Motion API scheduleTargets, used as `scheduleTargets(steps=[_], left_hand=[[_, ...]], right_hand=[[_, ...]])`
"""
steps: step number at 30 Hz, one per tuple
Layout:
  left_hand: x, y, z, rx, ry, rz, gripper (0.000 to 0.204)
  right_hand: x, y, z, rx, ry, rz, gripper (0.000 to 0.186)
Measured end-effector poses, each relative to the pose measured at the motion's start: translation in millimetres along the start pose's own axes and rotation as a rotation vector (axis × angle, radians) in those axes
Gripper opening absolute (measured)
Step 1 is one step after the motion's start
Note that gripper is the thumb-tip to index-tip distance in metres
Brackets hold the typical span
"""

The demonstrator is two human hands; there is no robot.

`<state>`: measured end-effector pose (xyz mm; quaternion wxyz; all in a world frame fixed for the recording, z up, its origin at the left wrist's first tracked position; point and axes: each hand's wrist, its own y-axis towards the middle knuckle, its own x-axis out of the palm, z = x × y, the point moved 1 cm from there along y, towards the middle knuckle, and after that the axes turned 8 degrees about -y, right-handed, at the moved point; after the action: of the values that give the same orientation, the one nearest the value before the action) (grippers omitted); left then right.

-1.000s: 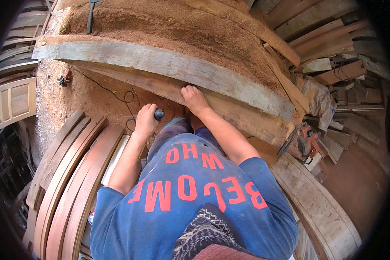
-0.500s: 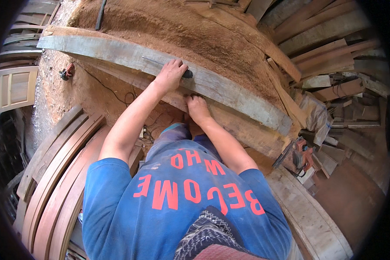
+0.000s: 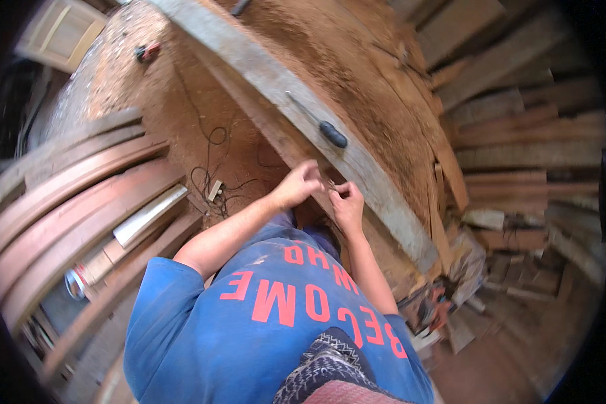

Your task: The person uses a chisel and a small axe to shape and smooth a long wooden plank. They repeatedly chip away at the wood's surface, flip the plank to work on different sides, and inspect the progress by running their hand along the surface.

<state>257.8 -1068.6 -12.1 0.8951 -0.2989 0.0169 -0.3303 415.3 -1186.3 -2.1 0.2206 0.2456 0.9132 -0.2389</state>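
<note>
Over the near side of a long greyish wooden beam (image 3: pixel 262 71), my two hands are close together. My left hand (image 3: pixel 299 184) holds nothing that I can see; its fingers are bent, with a gap between thumb and forefinger. The fingertips of my right hand (image 3: pixel 348 207) pinch a small thing, too small to name. Just beyond them a screwdriver (image 3: pixel 332 134) lies loose on the beam's top, black handle toward me and thin metal shaft pointing away to the left. Neither hand touches it.
Sawdust (image 3: pixel 363 87) heaps behind the beam. A red and black power tool (image 3: pixel 146 52) lies on the ground at far left, dark cable (image 3: pixel 212 138) nearby. Curved planks (image 3: pixel 81 182) are stacked at left, more boards (image 3: pixel 518 158) at right. An orange tool (image 3: pixel 438 306) sits near the beam's right end.
My left hand has let go of the screwdriver and come back toward my right hand. The right hand's fingertips are now raised in a pinch. The whole view has turned.
</note>
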Motion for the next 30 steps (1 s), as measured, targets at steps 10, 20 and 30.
scheduleTargets(steps=[10,20,30], left_hand=[[49,-81,-61,0.125,-0.765,0.297,0.029],[44,-179,-132,0.101,-1.048,0.736,0.023],[-77,-292,-171,0.515,-1.681,0.909,0.016]], right_hand=[[20,-56,-62,-0.451,-0.311,-0.315,0.015],[44,-139,-61,-1.033,-0.520,-0.732,0.021],[113,-159,-96,-0.992,-0.553,-1.012,0.023]])
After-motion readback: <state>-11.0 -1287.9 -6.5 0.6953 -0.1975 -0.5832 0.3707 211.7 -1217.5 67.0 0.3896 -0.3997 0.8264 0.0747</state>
